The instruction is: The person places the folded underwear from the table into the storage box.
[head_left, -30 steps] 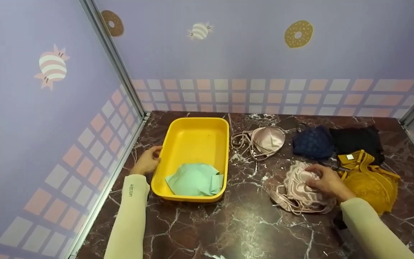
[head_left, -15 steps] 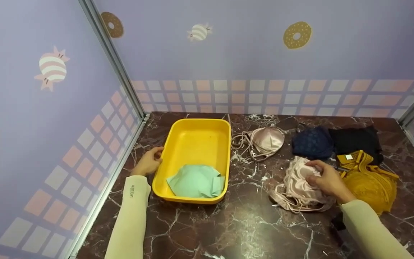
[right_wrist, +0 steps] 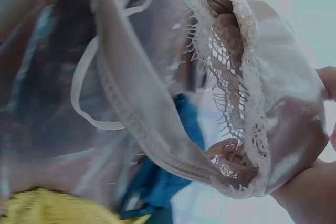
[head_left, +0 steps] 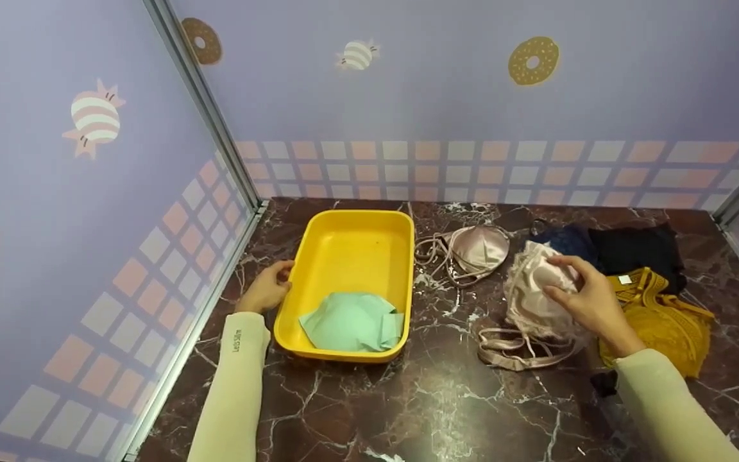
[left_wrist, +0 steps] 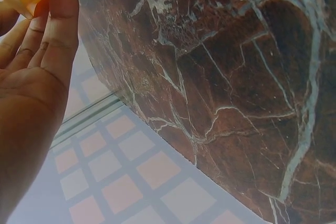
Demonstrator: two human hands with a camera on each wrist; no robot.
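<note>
My right hand (head_left: 594, 305) pinches a pale pink satin bra (head_left: 528, 298) with lace trim between thumb and fingers. The bra's cups are raised off the table, and its straps (head_left: 510, 362) trail down toward the marble top. In the right wrist view, the satin cup (right_wrist: 289, 87) sits between fingers and thumb, with a loose band hanging below. My left hand (head_left: 265, 289) grips the left rim of a yellow tray (head_left: 356, 253); the left wrist view shows its fingers (left_wrist: 58, 30) at the yellow edge. Inside the tray's near end lies a mint green bra (head_left: 351, 322).
Another pink satin bra (head_left: 482, 250) with thin straps lies right of the tray. Behind my right hand are a navy bra (head_left: 565, 239) and a folded black garment (head_left: 636, 250). A mustard lace bra (head_left: 668, 330) lies to the right. Patterned walls (head_left: 440, 96) bound the table.
The right hand has lifted the lace-trimmed pink bra up and away from the table, so it now partly covers the navy bra. The left hand and tray have shifted slightly right.
</note>
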